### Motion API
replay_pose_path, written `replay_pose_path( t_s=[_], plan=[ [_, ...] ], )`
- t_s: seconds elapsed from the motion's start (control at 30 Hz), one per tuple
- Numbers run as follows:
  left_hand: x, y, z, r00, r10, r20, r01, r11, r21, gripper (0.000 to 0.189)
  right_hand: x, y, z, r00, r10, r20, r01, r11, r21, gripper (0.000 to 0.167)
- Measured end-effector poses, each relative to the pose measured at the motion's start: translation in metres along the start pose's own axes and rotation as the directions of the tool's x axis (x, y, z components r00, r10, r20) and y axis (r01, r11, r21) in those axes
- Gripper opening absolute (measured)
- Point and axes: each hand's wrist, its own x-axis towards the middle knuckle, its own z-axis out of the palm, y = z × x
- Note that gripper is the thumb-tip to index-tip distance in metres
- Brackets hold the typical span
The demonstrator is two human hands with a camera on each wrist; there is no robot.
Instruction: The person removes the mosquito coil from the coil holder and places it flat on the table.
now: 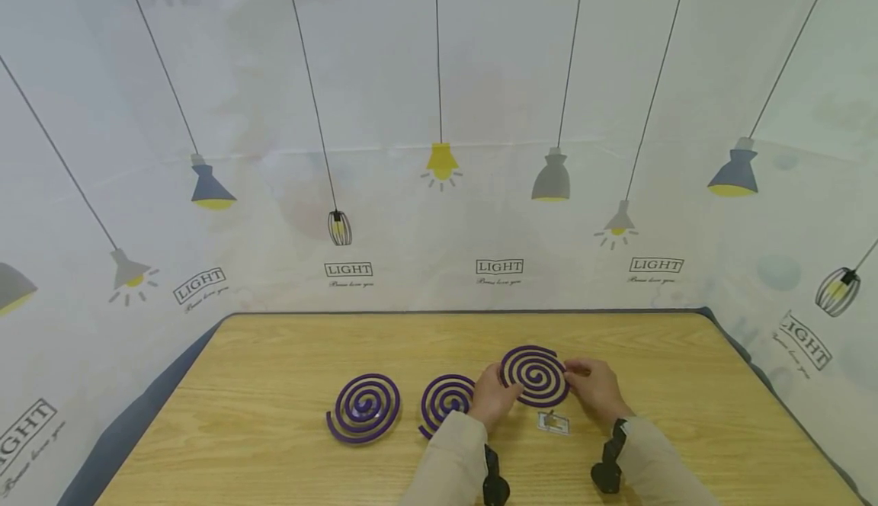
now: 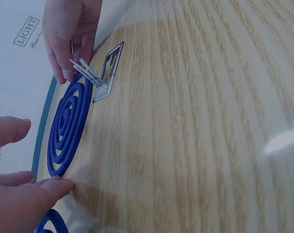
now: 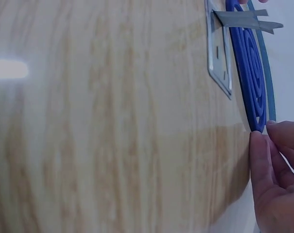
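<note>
A purple mosquito coil (image 1: pixel 536 376), blue in both wrist views, is tilted up between the hands, close over the wooden table. My left hand (image 1: pixel 495 398) holds its left edge, the thumb overlapping the rim. On the opposite side my right hand (image 1: pixel 595 385) pinches the edge between thumb and fingers. Just in front of the coil lies a small flat metal coil stand (image 1: pixel 552 422). Its forked prong (image 3: pixel 249 19) is bent up from the plate. Left of the hands, a second coil (image 1: pixel 446 399) is partly hidden by the left sleeve.
Farther left, a third purple coil (image 1: pixel 363 408) sits on the table, with something shiny under its centre. The wooden table (image 1: pixel 274 353) ends at a white wall sheet (image 1: pixel 425 224) printed with hanging lamps. Black camera mounts (image 1: pixel 607 468) are strapped to the wrists.
</note>
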Motion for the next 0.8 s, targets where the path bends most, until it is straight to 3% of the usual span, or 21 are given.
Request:
replay_pose_path(
  t_s=[0.47, 0.6, 0.7, 0.8],
  plan=[
    [-0.005, 0.001, -0.001, 0.999, 0.000, -0.037, -0.006, 0.986, -0.168, 0.052, -0.009, 0.001, -0.008, 0.999, 0.037, 0.040, -0.041, 0.993, 0.112, 0.034],
    [-0.004, -0.002, -0.004, 1.000, 0.000, -0.017, -0.003, 0.977, -0.212, 0.052, -0.010, 0.004, -0.009, 0.996, 0.061, 0.058, -0.073, 0.972, 0.225, 0.037],
    [-0.002, -0.006, -0.005, 1.000, 0.005, -0.013, -0.009, 0.970, -0.245, 0.051, -0.010, 0.003, -0.011, 0.992, 0.085, 0.094, -0.112, 0.935, 0.338, 0.038],
    [-0.001, -0.008, -0.007, 1.000, 0.021, -0.019, -0.026, 0.963, -0.267, 0.050, -0.011, -0.001, -0.013, 0.991, 0.081, 0.110, -0.114, 0.931, 0.346, 0.038]
  ],
)
